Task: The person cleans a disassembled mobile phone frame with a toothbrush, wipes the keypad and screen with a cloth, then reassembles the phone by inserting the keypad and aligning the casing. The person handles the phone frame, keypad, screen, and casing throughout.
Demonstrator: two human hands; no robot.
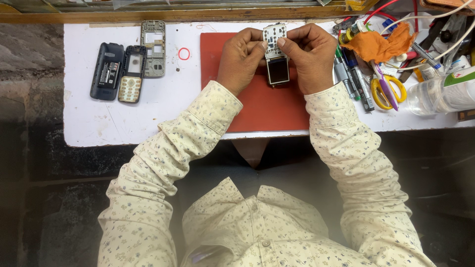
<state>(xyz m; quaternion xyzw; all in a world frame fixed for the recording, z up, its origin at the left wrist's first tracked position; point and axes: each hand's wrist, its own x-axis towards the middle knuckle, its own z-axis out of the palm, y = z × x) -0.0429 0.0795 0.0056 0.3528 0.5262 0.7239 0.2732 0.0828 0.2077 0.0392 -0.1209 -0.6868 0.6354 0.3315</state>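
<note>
Over the red mat, both hands meet on a phone board — a bare circuit board with a keypad grid at its far end and a dark screen at the near end. The left hand is closed on the board's left edge, thumb pressed against the keypad part; the right hand is closed on the right edge, thumb likewise on the face. The board is held just above the mat's far half, screen end toward the person.

Left of the mat, on the white worktop, lie a small red ring, a grey frame, a black frame with a keypad and, farthest left, a black back cover. Right of the mat sit pens, yellow scissors, an orange cloth and a clear bottle lying on its side — all crowded together among cables.
</note>
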